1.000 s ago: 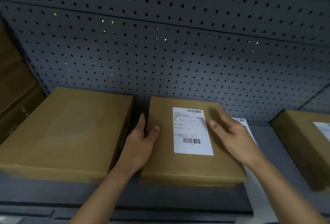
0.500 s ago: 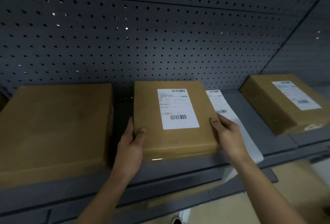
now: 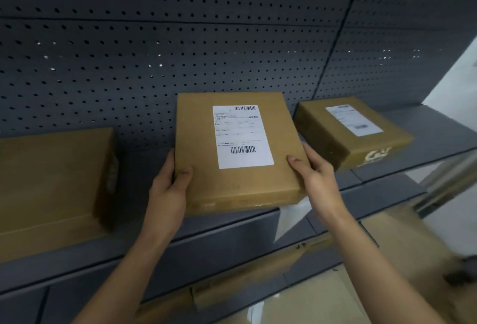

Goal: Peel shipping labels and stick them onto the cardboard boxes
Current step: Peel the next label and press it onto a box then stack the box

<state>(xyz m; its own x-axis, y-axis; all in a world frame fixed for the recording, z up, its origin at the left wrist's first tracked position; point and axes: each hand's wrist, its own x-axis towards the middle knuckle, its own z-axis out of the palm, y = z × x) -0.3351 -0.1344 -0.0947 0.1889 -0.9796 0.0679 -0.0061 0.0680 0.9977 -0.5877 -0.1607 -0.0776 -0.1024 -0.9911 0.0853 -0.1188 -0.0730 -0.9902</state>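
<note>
A person's two bare hands grip a flat cardboard box (image 3: 227, 181) at the centre of the view, over a dark grey shelf (image 3: 438, 127) backed by a perforated panel (image 3: 180, 52). The left hand (image 3: 167, 189) clamps the box's left edge, thumb on top, fingers (image 3: 170, 161) wrapped round the side. The right hand (image 3: 315, 176) clamps the right edge likewise. A white shipping label (image 3: 242, 136) with two barcodes lies flat on the box's top. At 9 o'clock sits a plain box (image 3: 51, 181); at 2 o'clock, a second labelled box (image 3: 322, 127), apart from the held one.
</note>
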